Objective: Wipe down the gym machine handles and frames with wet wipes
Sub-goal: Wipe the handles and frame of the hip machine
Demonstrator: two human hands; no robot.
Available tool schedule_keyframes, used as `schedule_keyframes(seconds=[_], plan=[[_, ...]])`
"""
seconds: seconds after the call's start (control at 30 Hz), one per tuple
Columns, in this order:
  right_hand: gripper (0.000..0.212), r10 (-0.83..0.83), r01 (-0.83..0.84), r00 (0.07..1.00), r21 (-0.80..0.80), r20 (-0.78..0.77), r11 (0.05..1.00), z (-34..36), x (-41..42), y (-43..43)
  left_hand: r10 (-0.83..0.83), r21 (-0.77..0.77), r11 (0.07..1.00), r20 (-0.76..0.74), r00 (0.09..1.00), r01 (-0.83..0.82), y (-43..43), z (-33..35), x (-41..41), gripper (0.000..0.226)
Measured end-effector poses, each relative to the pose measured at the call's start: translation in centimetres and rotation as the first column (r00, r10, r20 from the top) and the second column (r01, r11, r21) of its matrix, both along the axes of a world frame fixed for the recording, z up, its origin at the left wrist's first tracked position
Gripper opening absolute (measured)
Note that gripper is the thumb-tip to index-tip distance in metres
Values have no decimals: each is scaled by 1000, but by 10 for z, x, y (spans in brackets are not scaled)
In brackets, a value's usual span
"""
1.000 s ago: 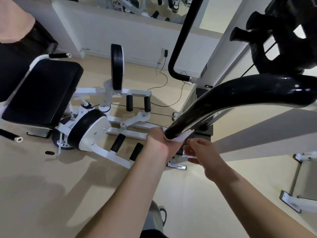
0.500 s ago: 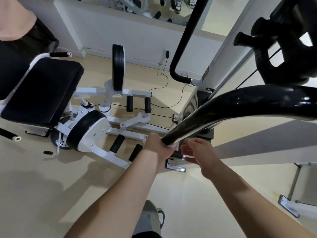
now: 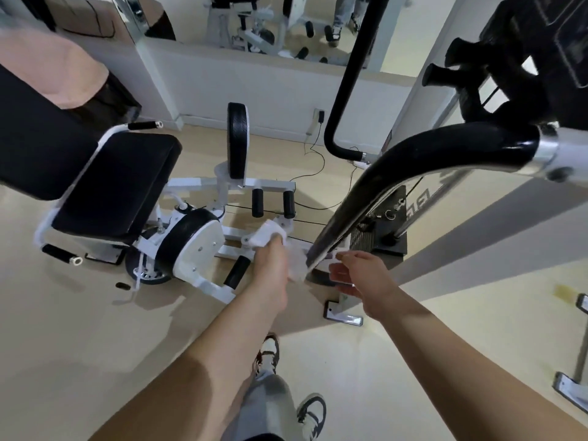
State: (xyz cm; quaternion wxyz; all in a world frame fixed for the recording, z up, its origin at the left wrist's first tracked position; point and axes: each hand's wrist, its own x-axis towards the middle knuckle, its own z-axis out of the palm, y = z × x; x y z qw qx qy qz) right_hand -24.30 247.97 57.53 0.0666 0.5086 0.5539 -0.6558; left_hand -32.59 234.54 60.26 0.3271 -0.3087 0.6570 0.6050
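2 bare hands at the low end of a black bar point(image 3: 413, 173), in a small gym with a pale floor. At far left, a padded seat point(image 3: 105, 189) on a white frame point(image 3: 203, 246), its short foam rollers point(image 3: 270, 203) standing behind. Just right of that frame, left hand point(image 3: 270, 265), fingers curled round a bunched white wipe point(image 3: 269, 233); more wipe trailing below the palm, against the bar's tip. Wipe: thin, limp, damp by the task's wording, so judged light and apt to fold or slip from a loose pinch. Best bunched into a pad in the palm and wrapped round the tube, not held by a corner. Next, the bar itself: glossy, rigid, curving up and right to a metal collar point(image 3: 547, 148). Judged slick once wet, and fixed to the machine, so safe to press on firmly. Right of the tip, right hand point(image 3: 356, 275), fingers loosely spread, holding nothing, just beside the bar's end and not clearly touching it. Farther right, a dark weight stack point(image 3: 381, 230) behind the bar. Bottom centre, 2 sneakers point(image 3: 310, 412) on the floor.
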Motion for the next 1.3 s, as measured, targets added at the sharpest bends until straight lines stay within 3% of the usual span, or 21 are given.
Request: schedule_keyframes(seconds=[0.13,0.2,0.23,0.3,0.37,0.43,0.5,0.6,0.63,0.77,0.83,0.97,1.1,1.17,1.23,1.3], plan=[[18,-20,20,999,0,-29,1000,-9,14,-16,-261,-106,957,89,961,270,-3,-7,-4,44],[18,-46,47,998,13,-46,999,-10,18,-21,-378,-89,920,56,924,381,7,14,-12,56],[18,-74,75,996,30,-57,997,-10,18,-23,-447,-73,892,-2,894,446,16,22,-17,63],[19,-155,160,985,60,-81,985,-11,13,-28,-573,17,803,-253,780,596,36,39,-18,80],[24,-251,258,964,76,-93,963,-14,6,-36,-586,82,708,-486,648,702,46,44,-10,84],[29,-330,337,939,77,-93,938,-20,0,-46,-565,122,696,-515,645,707,43,22,-11,86],[29,-395,400,915,69,-79,914,-23,-3,-58,-599,102,714,-422,680,693,29,-14,-12,89],[29,-429,436,899,101,-85,894,-24,-4,-72,-693,-49,714,-193,695,698,17,-44,-23,88],[28,-432,441,897,114,-94,890,-25,-4,-73,-699,-28,704,-202,686,709,18,-43,-27,85],[27,-429,441,897,168,-106,882,-43,0,-68,-594,229,545,-573,564,806,32,-7,-31,69],[26,-407,424,906,211,-119,881,-64,2,-65,-554,258,527,-618,558,810,31,-16,-30,61],[26,-346,365,930,374,-121,853,-128,5,-50,-657,77,640,-460,597,764,19,-102,-28,65],[34,-144,189,982,520,-126,833,-193,0,-34,-591,123,712,-425,686,691,15,-197,-34,52],[42,24,16,998,672,-50,740,-226,-2,-25,-562,179,703,-453,692,688,18,-235,-40,54],[34,136,-175,983,867,125,466,-257,-4,-15,-526,239,687,-488,696,686,22,-268,-45,55],[15,154,-223,969,955,194,196,-284,-6,-12,-482,295,659,-541,689,692,25,-290,-47,54]])
